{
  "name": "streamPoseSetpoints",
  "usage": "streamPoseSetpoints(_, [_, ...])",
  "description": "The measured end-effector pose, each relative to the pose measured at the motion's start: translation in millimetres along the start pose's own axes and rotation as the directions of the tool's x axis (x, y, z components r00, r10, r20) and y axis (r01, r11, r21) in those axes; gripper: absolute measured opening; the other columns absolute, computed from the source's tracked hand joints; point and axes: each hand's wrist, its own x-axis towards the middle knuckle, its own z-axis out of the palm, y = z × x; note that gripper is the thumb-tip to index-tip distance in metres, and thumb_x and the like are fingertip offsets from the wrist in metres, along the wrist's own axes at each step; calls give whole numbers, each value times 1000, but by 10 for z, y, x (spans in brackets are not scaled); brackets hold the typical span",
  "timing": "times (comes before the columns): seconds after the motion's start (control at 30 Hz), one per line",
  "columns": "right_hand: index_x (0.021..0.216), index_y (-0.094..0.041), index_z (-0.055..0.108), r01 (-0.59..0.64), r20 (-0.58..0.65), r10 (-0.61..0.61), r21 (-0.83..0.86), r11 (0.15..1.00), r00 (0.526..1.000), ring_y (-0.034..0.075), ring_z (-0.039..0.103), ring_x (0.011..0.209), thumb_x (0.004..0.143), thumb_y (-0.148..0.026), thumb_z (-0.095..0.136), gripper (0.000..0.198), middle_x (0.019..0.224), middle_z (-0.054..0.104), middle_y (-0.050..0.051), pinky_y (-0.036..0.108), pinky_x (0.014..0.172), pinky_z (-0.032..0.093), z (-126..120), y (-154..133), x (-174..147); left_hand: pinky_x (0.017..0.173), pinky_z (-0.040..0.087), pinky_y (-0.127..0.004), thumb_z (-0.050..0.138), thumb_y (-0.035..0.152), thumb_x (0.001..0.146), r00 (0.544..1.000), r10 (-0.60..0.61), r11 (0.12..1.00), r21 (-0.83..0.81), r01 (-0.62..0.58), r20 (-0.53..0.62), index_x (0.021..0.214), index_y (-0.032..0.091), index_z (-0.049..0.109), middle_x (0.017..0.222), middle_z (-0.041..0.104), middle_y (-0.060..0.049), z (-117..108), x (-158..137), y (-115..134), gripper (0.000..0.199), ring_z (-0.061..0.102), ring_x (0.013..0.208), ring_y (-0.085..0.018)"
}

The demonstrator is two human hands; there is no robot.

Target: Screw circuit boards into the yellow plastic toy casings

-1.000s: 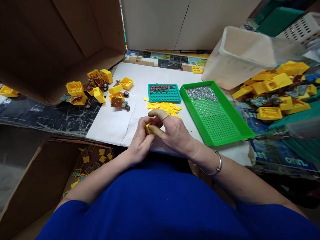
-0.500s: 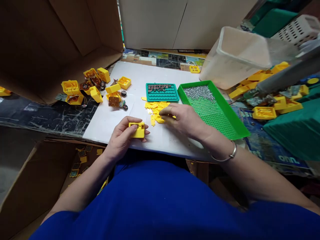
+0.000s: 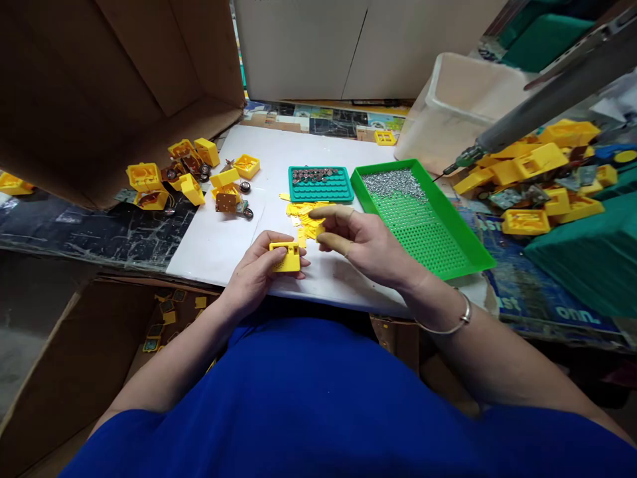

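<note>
A small yellow plastic case is gripped in my left hand, the thumb lying across its upper face and the fingers behind it. Small openings show along the top of the case. My right hand is over the near right side of a pile of flat yellow plastic pieces, its thumb and index finger apart. Part of the pile is hidden behind those fingers. Just beyond it lies a teal ridged tray with round metal-looking parts in its back rows.
A green tray of small screws stands at right, under an electric screwdriver. Yellow cases with boards lie left; more cases lie right. A clear plastic bin and cardboard boxes surround the white work surface.
My left hand has moved slightly right with the yellow case. The fingers of my right hand have spread from their place at the pile. The screwdriver has swung to the left, towards the green tray.
</note>
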Motion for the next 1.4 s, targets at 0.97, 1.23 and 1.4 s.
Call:
streamPoseSetpoints(0.97, [85, -26, 74, 516, -26, -557, -342, 785, 830, 20, 64, 78, 97, -35, 55, 24, 84, 72, 7, 39, 74, 54, 114, 241, -378, 51, 52, -26, 69, 26, 78, 953, -152, 987, -10, 160, 261, 93, 16, 61, 74, 69, -4, 89, 126, -4, 20, 70, 65, -20])
streamPoseSetpoints(1.23, [97, -20, 70, 145, -229, -142, -2, 989, 963, 15, 70, 78, 87, -23, 69, 11, 89, 75, 3, 29, 74, 56, 183, 108, -365, 90, 51, -31, 64, 32, 90, 981, 28, 970, 233, -73, 191, 112, 22, 55, 105, 64, -2, 151, 73, -118, 26, 63, 94, -16])
streamPoseSetpoints(1.4, [95, -19, 62, 31, -150, -32, -11, 999, 988, 13, 65, 71, 83, -26, 72, 17, 79, 70, -1, 26, 67, 49, 172, 68, -342, 93, 44, -31, 59, 25, 90, 949, 174, 802, 521, -292, 264, 114, 20, 54, 108, 60, -6, 186, 37, -114, 25, 56, 102, -20])
